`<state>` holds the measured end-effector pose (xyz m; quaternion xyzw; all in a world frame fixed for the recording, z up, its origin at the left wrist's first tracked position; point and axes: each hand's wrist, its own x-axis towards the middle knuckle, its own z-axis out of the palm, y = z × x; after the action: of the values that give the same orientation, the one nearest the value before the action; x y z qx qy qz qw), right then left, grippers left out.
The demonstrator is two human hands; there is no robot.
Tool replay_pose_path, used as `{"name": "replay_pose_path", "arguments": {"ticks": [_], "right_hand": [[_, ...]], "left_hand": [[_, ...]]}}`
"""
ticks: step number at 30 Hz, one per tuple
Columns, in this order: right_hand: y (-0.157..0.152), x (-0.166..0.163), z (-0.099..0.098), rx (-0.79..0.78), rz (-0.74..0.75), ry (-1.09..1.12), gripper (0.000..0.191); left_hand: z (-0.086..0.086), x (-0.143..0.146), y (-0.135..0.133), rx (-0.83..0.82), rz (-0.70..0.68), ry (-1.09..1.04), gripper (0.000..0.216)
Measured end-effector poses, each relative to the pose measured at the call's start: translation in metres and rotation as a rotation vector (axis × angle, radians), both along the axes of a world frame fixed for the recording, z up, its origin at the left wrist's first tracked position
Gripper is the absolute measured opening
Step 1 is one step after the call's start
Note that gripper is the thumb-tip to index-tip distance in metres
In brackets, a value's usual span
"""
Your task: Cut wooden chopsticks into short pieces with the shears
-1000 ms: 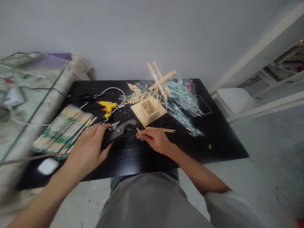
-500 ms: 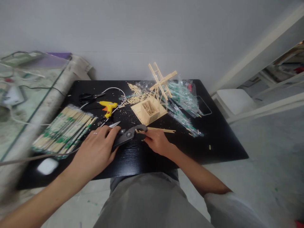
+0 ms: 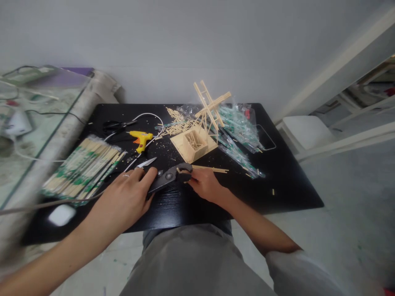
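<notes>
My left hand (image 3: 129,193) is closed round the handles of dark grey pruning shears (image 3: 169,176), whose jaws point right. Close to those jaws, my right hand (image 3: 206,183) pinches a thin bamboo stick (image 3: 178,170), and its tip shows between the blades. Most of the stick is hidden by the fingers and the shears. Thin sticks (image 3: 212,169) also stick out to the right behind my right hand; I cannot tell if they are held or lie on the table. Just beyond stands a bamboo-stick windmill model (image 3: 195,150) with crossed sails (image 3: 212,106) on a square base.
A yellow glue gun (image 3: 142,139), black-handled scissors (image 3: 115,126) and a pile of cut stick pieces (image 3: 179,125) lie on the black table (image 3: 286,181). Wrapped chopsticks (image 3: 84,168) and a white case (image 3: 61,215) are at left. Plastic wrappers (image 3: 240,127) cover the back right.
The shears' jaws have come closer together around the stick, and less of its tip shows. Both hands stay almost in place.
</notes>
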<state>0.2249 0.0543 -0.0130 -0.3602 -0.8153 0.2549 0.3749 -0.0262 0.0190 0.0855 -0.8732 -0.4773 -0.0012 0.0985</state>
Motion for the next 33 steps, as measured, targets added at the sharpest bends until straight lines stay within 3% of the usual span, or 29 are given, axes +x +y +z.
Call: {"name": "replay_pose_path", "arguments": {"ticks": [11, 19, 25, 28, 33], "right_hand": [[0.000, 0.000, 0.000, -0.034, 0.007, 0.004, 0.019], [0.000, 0.001, 0.007, -0.076, 0.030, 0.060, 0.016], [-0.004, 0.007, 0.026, -0.085, 0.045, 0.123, 0.018], [0.001, 0.027, 0.036, -0.093, -0.050, 0.120, 0.015], [0.023, 0.075, 0.034, -0.200, -0.294, -0.272, 0.006]], "left_hand": [[0.002, -0.001, -0.002, -0.073, 0.121, 0.129, 0.031], [-0.006, -0.005, 0.003, 0.050, 0.035, 0.007, 0.032], [-0.011, -0.016, 0.004, 0.050, 0.057, -0.119, 0.034], [-0.019, -0.022, 0.005, 0.007, 0.157, -0.234, 0.036], [-0.039, -0.017, 0.005, -0.241, 0.301, -0.504, 0.042]]}}
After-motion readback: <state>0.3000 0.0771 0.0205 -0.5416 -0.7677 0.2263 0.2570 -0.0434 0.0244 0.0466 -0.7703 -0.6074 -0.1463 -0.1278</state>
